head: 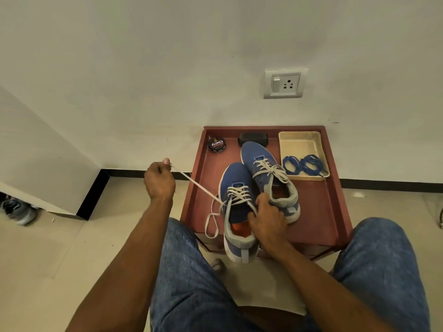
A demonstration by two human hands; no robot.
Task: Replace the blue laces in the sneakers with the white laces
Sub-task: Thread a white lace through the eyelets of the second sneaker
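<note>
Two blue sneakers with grey collars sit on a low red-brown table. The near sneaker overhangs the table's front edge and carries a white lace through its eyelets. My left hand pinches one end of that lace and holds it taut up and to the left. A loose loop of the lace hangs off the sneaker's left side. My right hand grips the near sneaker at its collar. The far sneaker has a tied white lace. Two coiled blue laces lie in a beige tray.
A shoe polish tin and a black brush sit at the table's back. A wall socket is above. A grey shoe lies on the floor at far left. My knees in blue jeans flank the table.
</note>
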